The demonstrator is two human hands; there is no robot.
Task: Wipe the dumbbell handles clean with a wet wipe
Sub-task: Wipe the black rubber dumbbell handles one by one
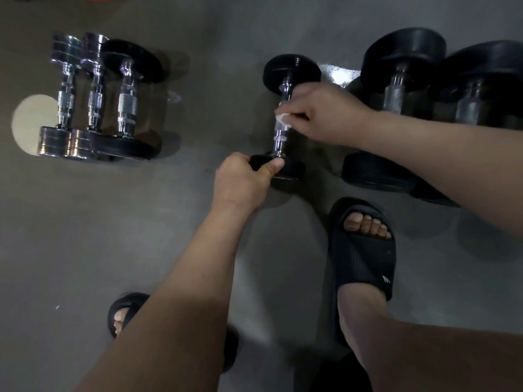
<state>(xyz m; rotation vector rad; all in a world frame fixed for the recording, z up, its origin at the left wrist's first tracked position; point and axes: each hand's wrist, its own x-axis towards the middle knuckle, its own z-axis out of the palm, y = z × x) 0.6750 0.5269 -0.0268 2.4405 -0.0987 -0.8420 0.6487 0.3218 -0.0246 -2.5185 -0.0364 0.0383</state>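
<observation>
A small black-headed dumbbell (291,70) with a chrome handle (280,137) lies on the grey floor in the middle of the head view. My left hand (244,179) grips its near black head (294,169). My right hand (322,114) pinches a white wet wipe (282,118) against the upper part of the handle. Most of the wipe is hidden under my fingers.
Three smaller dumbbells (96,97), two chrome and one black-headed, lie side by side at the left. Two large black dumbbells (396,89) lie at the right, behind my right forearm. My feet in black slides (365,258) stand on the floor close to the dumbbell.
</observation>
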